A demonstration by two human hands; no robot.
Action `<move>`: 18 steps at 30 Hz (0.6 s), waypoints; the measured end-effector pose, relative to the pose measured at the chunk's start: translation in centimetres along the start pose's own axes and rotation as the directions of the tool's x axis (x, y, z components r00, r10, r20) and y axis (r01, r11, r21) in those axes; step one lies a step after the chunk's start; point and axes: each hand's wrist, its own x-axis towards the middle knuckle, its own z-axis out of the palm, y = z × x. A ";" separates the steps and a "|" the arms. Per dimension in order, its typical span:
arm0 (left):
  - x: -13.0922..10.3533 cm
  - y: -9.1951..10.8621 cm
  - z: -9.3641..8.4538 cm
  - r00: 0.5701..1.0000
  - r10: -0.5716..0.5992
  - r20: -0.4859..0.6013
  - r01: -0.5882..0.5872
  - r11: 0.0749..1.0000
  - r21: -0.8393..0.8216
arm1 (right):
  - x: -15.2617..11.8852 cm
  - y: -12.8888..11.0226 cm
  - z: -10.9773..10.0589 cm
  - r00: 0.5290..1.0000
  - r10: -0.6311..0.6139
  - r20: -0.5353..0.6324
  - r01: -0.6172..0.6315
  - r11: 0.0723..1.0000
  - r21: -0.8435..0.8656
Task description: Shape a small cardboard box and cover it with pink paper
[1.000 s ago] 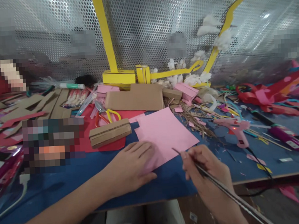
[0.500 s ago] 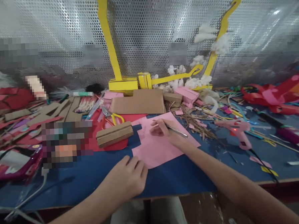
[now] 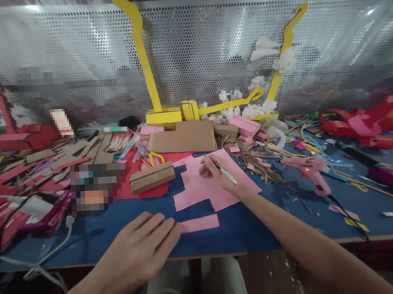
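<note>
My left hand (image 3: 148, 241) is closed, fingers together, on the left end of a narrow pink paper strip (image 3: 202, 223) near the table's front edge. Over a larger pink sheet (image 3: 230, 198) with a stepped outline, my right hand (image 3: 217, 170) is closed around a slim silver craft knife (image 3: 227, 172). The knife's tip is hidden by the fingers. Left of the sheet, a folded cardboard block (image 3: 152, 178) lies partly on red paper (image 3: 149, 194), with yellow-and-red-handled pliers (image 3: 155, 157) behind it.
A pink glue gun (image 3: 311, 169) stands to the right, its cord trailing to the front edge. Cardboard scraps (image 3: 71, 151) crowd the left, beside white cables (image 3: 61, 242). Behind are a cardboard sheet (image 3: 183, 138), a yellow cardboard model (image 3: 163, 116) and a perforated metal panel (image 3: 191, 46).
The pink strip has come away from the sheet's lower edge, leaving a notch. My left hand has moved left and toward me with it. My right hand stays over the sheet.
</note>
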 end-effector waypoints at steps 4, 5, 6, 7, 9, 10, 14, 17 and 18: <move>2.3 -3.5 -0.4 0.880 -0.458 0.125 0.466 0.783 -0.412 | 0.3 -0.3 -2.1 0.995 -0.052 0.083 0.072 0.964 -0.257; 3.1 -4.6 0.0 0.835 -0.518 0.185 0.535 0.683 -0.497 | 0.3 -0.5 -2.6 0.993 -0.062 0.105 0.092 0.946 -0.312; 4.0 -5.7 0.5 0.813 -0.537 0.224 0.550 0.585 -0.596 | 0.4 -0.7 -3.0 0.991 -0.066 0.115 0.104 0.927 -0.360; 4.8 -6.7 1.1 0.794 -0.554 0.252 0.549 0.475 -0.688 | 0.5 -1.0 -3.3 0.991 -0.068 0.119 0.111 0.909 -0.401; 6.3 -8.6 2.5 0.777 -0.556 0.295 0.514 0.291 -0.807 | 0.7 -2.0 -3.3 0.991 -0.068 0.113 0.113 0.880 -0.461; 6.9 -9.3 3.1 0.772 -0.552 0.316 0.511 0.241 -0.825 | 0.9 -2.6 -3.1 0.991 -0.063 0.116 0.108 0.888 -0.448; 8.4 -10.2 5.0 0.816 -0.509 0.272 0.481 0.338 -0.809 | 1.5 -4.3 -1.1 0.979 0.024 0.202 -0.050 0.991 0.122; 8.2 -10.1 5.5 0.831 -0.497 0.250 0.515 0.517 -0.684 | 1.8 -3.7 0.3 0.986 0.070 0.153 -0.134 0.878 0.460; 7.9 -10.2 5.5 0.824 -0.516 0.233 0.536 0.580 -0.614 | 1.9 -3.2 0.5 0.989 0.091 0.119 -0.139 0.855 0.499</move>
